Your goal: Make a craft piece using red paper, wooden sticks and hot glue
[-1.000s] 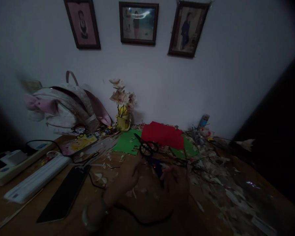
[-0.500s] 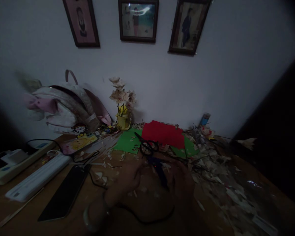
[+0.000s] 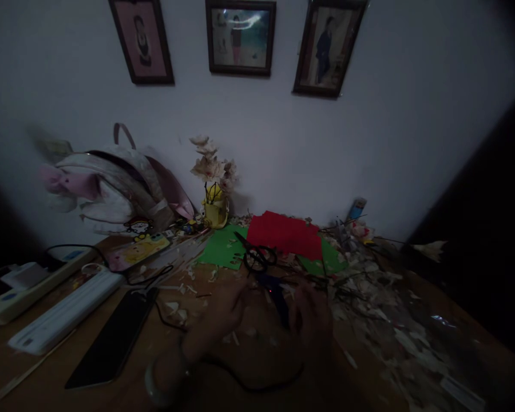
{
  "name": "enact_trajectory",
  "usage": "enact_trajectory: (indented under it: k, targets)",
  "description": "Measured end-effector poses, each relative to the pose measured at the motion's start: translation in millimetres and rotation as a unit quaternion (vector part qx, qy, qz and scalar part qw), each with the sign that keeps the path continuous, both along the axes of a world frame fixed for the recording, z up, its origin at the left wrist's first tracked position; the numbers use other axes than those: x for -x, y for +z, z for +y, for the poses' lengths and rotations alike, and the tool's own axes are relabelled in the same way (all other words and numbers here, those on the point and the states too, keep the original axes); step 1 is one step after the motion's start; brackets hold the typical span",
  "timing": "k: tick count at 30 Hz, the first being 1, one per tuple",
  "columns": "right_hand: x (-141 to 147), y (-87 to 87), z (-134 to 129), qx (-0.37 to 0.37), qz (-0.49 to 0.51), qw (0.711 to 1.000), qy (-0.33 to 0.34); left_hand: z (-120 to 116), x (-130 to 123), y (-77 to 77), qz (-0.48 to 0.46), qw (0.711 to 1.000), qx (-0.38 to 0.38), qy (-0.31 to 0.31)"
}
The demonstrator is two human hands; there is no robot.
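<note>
Dim light blurs both hands over the wooden table. My left hand (image 3: 227, 303), with a bracelet and a bangle at the wrist, has its fingers bent near the left end of a dark blue tool (image 3: 278, 300) that shows a small red light. My right hand (image 3: 312, 312) is just right of that tool, fingers curled; what it holds, if anything, is too dark to tell. Black-handled scissors (image 3: 257, 254) lie beyond the hands, partly over green paper (image 3: 221, 246). Red paper (image 3: 283, 233) is behind them. A black cable (image 3: 257, 389) curves below the hands.
At the left are a black phone (image 3: 114, 340), a white power bank (image 3: 66, 309), a power strip (image 3: 38, 283) and a backpack (image 3: 111, 189). A yellow pot (image 3: 216, 213) holds paper-like flowers. Pale scraps (image 3: 381, 315) are piled at the right.
My right hand has shifted slightly left and up, toward the blue tool. My left hand has barely moved.
</note>
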State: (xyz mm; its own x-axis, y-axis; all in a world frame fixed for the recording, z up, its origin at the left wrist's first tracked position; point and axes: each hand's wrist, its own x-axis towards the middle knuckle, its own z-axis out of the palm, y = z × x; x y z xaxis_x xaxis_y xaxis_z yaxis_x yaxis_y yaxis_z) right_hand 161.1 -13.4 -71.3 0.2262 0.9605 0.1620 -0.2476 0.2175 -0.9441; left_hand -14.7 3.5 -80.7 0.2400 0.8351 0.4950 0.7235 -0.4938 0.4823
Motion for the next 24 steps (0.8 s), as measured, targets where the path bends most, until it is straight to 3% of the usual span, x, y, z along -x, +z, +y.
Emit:
enact_trajectory:
  k: [3,8,14,24]
  targets:
    - [-0.5,2.7,-2.3,-0.018,-0.054,0.998,0.001,-1.7,-0.7,3.5,-0.002,1.000,0.010,0.004]
    - [-1.1,2.2,-0.7,0.005,0.029,1.000,0.000,-2.0,0.1,2.8,-0.005,1.000,0.006,-0.006]
    - [-1.5,0.8,1.8,0.005,0.051,0.997,0.065,-5.9,-1.2,3.6,-0.004,0.999,-0.012,-0.044]
    - [-3.1,0.9,3.4,0.022,0.128,0.990,0.048,-4.9,0.5,-4.0,-0.012,0.999,-0.013,-0.030]
